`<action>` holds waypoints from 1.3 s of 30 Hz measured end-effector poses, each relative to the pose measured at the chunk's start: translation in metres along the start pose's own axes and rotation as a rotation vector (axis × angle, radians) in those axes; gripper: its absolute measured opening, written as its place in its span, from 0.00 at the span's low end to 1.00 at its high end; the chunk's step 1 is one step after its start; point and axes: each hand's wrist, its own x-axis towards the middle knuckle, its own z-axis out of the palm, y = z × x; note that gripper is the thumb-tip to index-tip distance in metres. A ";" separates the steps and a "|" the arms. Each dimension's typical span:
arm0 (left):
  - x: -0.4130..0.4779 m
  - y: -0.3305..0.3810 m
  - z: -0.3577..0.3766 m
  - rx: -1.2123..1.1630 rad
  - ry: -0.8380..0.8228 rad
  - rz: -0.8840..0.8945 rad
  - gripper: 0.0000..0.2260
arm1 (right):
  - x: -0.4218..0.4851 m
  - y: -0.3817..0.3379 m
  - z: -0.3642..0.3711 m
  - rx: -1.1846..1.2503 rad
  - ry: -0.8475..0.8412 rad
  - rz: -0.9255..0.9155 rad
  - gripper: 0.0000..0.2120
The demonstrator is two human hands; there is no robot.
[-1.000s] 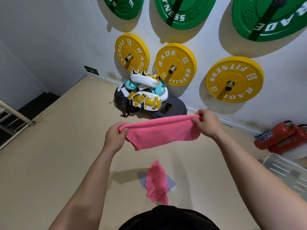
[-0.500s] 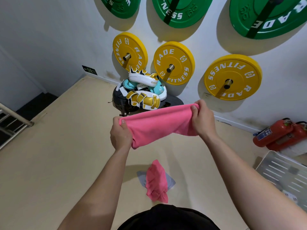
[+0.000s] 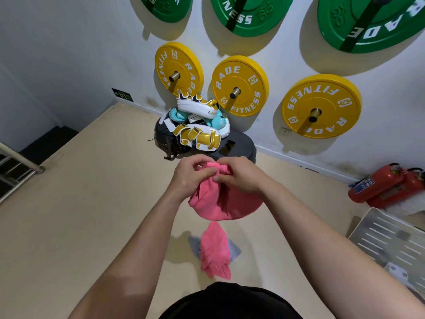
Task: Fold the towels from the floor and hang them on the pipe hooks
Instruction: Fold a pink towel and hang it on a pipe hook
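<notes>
Both pink towel [image 3: 224, 204] ends now meet, left hand [image 3: 192, 178] beside right hand [image 3: 240, 178].

Bright, even indoor light. Plates [image 3: 240, 86] cast soft shadows leftward on the wall [image 3: 69, 42]. Wide-angle distortion bends the edges.

I see a plain pink towel [image 3: 220, 203] in the middle and a second pink towel [image 3: 215, 252] lower, on a grey cloth [image 3: 235, 250]. The floor [image 3: 80, 203] is beige. At the top, the green plates [image 3: 250, 10] and yellow plates [image 3: 243, 104] carry white letters. At the right are red extinguishers [image 3: 386, 185].
</notes>
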 end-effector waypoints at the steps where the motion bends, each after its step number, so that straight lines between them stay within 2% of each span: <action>1: -0.001 -0.001 -0.001 -0.029 0.014 -0.017 0.10 | 0.000 -0.001 -0.002 0.005 0.011 0.014 0.09; 3: -0.005 -0.006 -0.002 -0.084 0.083 -0.079 0.09 | 0.000 -0.002 -0.005 0.005 0.043 0.040 0.11; 6: -0.020 -0.019 -0.003 -0.096 0.131 -0.173 0.19 | 0.002 0.000 -0.009 0.025 0.081 0.076 0.15; 8: -0.034 -0.031 -0.002 -0.028 0.102 -0.173 0.22 | 0.004 0.003 -0.013 0.023 0.102 0.104 0.15; 13: -0.049 -0.045 0.002 0.124 0.129 -0.121 0.11 | 0.008 0.009 -0.017 0.034 0.126 0.108 0.16; 20: -0.041 -0.043 -0.001 0.166 0.189 -0.072 0.10 | 0.009 0.007 -0.023 0.084 0.087 0.094 0.10; 24: -0.038 -0.041 -0.002 0.224 0.177 -0.027 0.08 | 0.008 0.007 -0.026 0.101 0.073 0.092 0.12; 27: -0.037 -0.037 -0.004 0.149 0.193 -0.013 0.09 | 0.007 0.015 -0.024 0.025 0.087 0.131 0.12; 31: -0.038 -0.026 -0.011 0.047 0.134 -0.013 0.09 | 0.006 0.025 -0.022 -0.129 0.125 0.225 0.14; 35: -0.037 -0.022 -0.015 0.114 0.062 0.003 0.11 | 0.008 0.026 -0.022 -0.165 0.150 0.241 0.14; 37: -0.037 -0.027 -0.017 0.212 0.024 -0.035 0.07 | 0.009 0.024 -0.023 -0.162 0.151 0.214 0.15; 39: -0.035 -0.031 -0.020 0.301 0.067 -0.091 0.07 | 0.009 0.019 -0.024 -0.172 0.122 0.159 0.12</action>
